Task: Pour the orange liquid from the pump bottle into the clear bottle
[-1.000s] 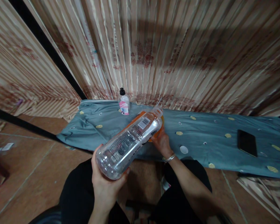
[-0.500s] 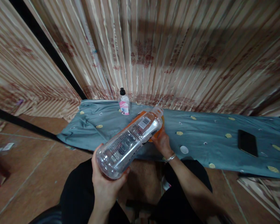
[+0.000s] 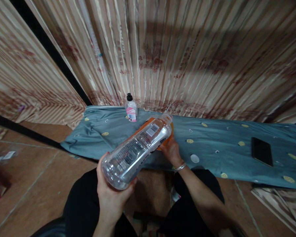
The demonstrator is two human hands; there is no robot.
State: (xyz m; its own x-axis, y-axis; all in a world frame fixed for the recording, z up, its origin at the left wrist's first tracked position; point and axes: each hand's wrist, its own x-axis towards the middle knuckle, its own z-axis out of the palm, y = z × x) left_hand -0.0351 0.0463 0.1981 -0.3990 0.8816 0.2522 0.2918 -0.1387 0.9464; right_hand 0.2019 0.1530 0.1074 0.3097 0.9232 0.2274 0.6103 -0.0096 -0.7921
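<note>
A large clear plastic bottle (image 3: 135, 154) with a printed barcode is tilted, its neck pointing away from me and to the right. My left hand (image 3: 112, 194) is closed around its base. At the neck end my right hand (image 3: 171, 149), a silver bangle on its wrist, is closed on an orange object (image 3: 172, 133), its fingers partly hidden. Most of that orange object lies behind the bottle, so its kind is unclear. A thin pale strip (image 3: 168, 107) shows just beyond the bottle's mouth.
A small clear bottle with a black cap (image 3: 131, 110) stands at the back of the blue-green cloth-covered bench (image 3: 212, 144). A white disc (image 3: 194, 158) and a black phone (image 3: 261, 151) lie on the right. Behind hangs a striped curtain (image 3: 158, 59); a dark pole (image 3: 54, 52) slants on the left.
</note>
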